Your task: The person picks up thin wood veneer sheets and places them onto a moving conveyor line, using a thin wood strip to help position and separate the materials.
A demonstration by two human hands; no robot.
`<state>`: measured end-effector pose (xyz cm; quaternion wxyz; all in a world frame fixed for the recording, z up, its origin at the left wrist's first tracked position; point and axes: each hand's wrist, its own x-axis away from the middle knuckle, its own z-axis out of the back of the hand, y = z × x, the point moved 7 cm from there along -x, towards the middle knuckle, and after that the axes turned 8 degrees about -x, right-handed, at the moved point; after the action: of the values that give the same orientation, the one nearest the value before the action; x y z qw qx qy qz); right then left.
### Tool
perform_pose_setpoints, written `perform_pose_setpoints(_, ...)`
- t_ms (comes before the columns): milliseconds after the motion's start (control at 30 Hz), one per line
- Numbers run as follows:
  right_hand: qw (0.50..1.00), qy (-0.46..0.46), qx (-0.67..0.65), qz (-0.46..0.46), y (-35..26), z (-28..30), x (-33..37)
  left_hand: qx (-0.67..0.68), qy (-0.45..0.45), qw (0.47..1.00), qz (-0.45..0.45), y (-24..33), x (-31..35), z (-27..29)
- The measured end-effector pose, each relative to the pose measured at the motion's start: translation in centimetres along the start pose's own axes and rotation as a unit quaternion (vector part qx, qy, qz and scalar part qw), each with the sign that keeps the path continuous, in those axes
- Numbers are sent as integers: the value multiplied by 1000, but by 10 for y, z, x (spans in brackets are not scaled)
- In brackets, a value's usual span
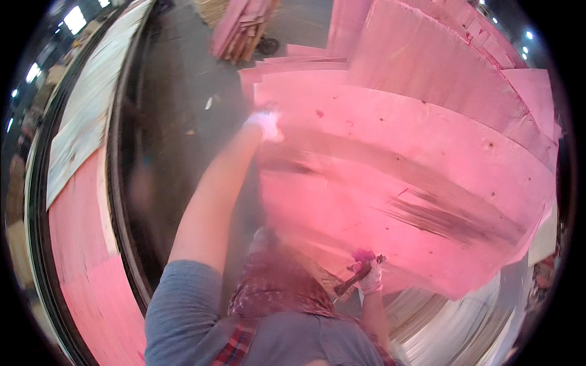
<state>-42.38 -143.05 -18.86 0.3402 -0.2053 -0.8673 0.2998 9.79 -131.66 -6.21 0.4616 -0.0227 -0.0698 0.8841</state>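
A large, thin pink wood veneer sheet (390, 177) with brown streaks and knots spreads before me, its left side blurred. My left hand (267, 125), in a white glove, reaches out to the sheet's left edge and is closed on it, though motion smears its fingers. Low at the sheet's near edge, my right hand (370, 279), also gloved, is wrapped round a dark stick-like tool (351, 282) with a bright pink-stained clump (362, 256) by its upper end. The tool's exact kind does not show.
More pink sheets (421, 49) are stacked at the far right. Pale veneer (448, 323) lies under the near right side. Along the left runs a long conveyor-like bed (116, 201) carrying pale and pink sheets (85, 207). A wheeled load of pink boards (244, 27) stands farther off on the grey floor.
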Motion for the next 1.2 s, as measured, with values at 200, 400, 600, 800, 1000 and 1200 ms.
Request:
perform_pose_setpoints(200, 976, 212, -42, -33, 69, 2, 43, 75, 97, 979, -161, 39, -147, 48)
perform_pose_setpoints(400, 983, 184, 5, 20, 73, -77, 35, 255, 241, 925, -147, 27, -167, -49)
perform_pose_setpoints(600, 974, 189, 41, 120, 9, -149, -19, 264, 258, 921, -127, 32, -150, -6)
perform_pose_setpoints(800, 935, 61, 97, 336, -167, -270, -110, 389, 164, 892, -164, 8, -134, 25)
perform_pose_setpoints(1000, 834, -233, 433, 252, -226, -503, -249, 310, 125, 931, -148, 21, -84, 37)
perform_pose_setpoints(1200, 819, -227, 519, 88, -200, -510, -314, 299, 287, 896, -160, 4, -83, 50)
